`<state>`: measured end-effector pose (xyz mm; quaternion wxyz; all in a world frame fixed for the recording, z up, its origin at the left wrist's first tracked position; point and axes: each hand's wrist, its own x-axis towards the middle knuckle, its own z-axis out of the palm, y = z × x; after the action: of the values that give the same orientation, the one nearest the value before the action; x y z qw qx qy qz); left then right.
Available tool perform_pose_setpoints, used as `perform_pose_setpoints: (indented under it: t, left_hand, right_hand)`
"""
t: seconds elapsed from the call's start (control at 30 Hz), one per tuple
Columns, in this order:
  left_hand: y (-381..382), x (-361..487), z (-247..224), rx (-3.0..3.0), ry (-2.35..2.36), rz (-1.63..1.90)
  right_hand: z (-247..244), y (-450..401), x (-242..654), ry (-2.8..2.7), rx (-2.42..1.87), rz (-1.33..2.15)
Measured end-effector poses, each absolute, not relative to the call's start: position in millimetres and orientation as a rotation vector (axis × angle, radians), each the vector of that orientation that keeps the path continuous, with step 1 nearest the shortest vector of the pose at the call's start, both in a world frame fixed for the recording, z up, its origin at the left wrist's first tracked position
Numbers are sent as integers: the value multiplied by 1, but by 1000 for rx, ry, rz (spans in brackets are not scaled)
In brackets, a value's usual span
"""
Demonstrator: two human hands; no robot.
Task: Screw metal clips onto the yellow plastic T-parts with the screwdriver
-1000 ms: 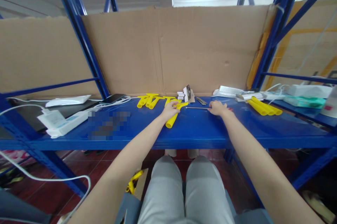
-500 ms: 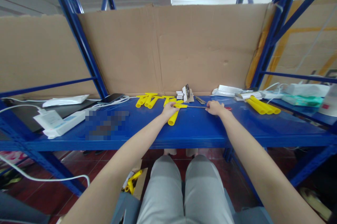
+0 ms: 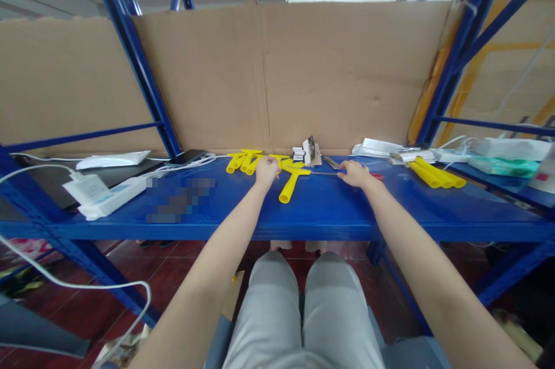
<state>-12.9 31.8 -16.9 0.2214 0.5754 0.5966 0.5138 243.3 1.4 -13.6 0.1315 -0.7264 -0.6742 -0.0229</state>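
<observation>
Over the blue shelf [image 3: 329,213], right grip [image 3: 353,174] around a red-handled screwdriver [image 3: 376,176], left grip [image 3: 267,170] beside a yellow T-piece [image 3: 289,185], hold unclear.

White power strip [image 3: 125,191], perhaps a phone [image 3: 187,157] nearby

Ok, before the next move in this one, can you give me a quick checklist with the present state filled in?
1. Right hand on the red-handled tool: ok.
2. Tool's shaft lined up with the crossbar of the nearest yellow T-shaped piece: ok.
3. Shaft tip inside that crossbar: cannot tell.
4. Left hand steadying that piece: cannot tell; contact is unclear.
5. Three yellow tubes apart from the right hand: ok.
</observation>
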Motion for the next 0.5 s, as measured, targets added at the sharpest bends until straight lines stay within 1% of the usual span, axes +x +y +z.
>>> perform_pose_setpoints:
  t: [0.1,0.2,0.3,0.5]
  left_hand:
    - [26,-8,-20,2017,1640,1122]
    - [20,-4,-22,2099,1563,961]
    - [16,-3,-21,2067,1481,912]
    - [14,-4,-18,2077,1386,923]
  right_hand:
    - [-14,3,244,-1957,-2101,-78]
    - [-14,3,244,-1956,-2107,-67]
    - [-14,3,244,-1961,-2105,-53]
    - [-16,5,245,-1973,-2075,-71]
